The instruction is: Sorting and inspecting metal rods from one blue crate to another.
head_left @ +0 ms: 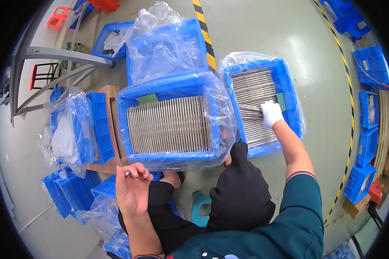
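Note:
My right hand (271,114), in a white glove, reaches into the blue bin on the right. Its fingers are closed on the ends of a few thin metal rods (250,111), which lie at a slant across the other rods. Rows of similar rods (253,86) fill that plastic-lined bin (285,86). My left hand (135,190) is bare, raised with the palm up near the front left of the larger bin. Its fingers curl, and a small round metal piece (127,174) shows between thumb and forefinger; its full shape is hidden.
The larger blue bin (168,157) in front of me holds a row of metal rods (168,125). Behind it stands a bin covered with clear plastic (166,47). More blue crates line both sides, with a grey metal frame (65,55) at left and a teal stool (199,209) below me.

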The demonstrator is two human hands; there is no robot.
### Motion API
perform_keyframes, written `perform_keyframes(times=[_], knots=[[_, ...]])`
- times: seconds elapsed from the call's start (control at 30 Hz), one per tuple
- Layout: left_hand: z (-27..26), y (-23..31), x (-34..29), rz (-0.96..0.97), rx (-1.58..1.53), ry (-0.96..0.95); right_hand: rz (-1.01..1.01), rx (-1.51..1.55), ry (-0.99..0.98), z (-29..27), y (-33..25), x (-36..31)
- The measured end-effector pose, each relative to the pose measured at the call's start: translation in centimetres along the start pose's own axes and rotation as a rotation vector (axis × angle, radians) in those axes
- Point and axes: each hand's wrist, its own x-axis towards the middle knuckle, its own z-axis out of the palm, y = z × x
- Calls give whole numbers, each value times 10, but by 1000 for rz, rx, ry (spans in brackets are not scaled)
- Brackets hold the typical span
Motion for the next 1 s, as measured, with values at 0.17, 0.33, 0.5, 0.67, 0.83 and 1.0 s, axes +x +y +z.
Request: perform_keyframes(times=[0.17, 0.33, 0.5, 0.67, 0.83, 1.0], knots=[[2, -4, 1, -8, -7, -18, 102, 142, 120, 48, -2, -30], [1, 3, -7, 4, 35, -8, 235, 193, -138, 42, -17, -26], [-8, 11, -14, 54, -24, -29, 409, 811, -477, 35, -31, -56], [-13, 26, -18, 106, -76, -60, 692, 1413, -288, 17, -41, -94], [-35, 44, -16, 185, -135, -36, 524, 1364, 79, -96, -77, -90], [-45, 43, -9, 155, -221, -35, 149, 1183, 166, -249, -151, -94]])
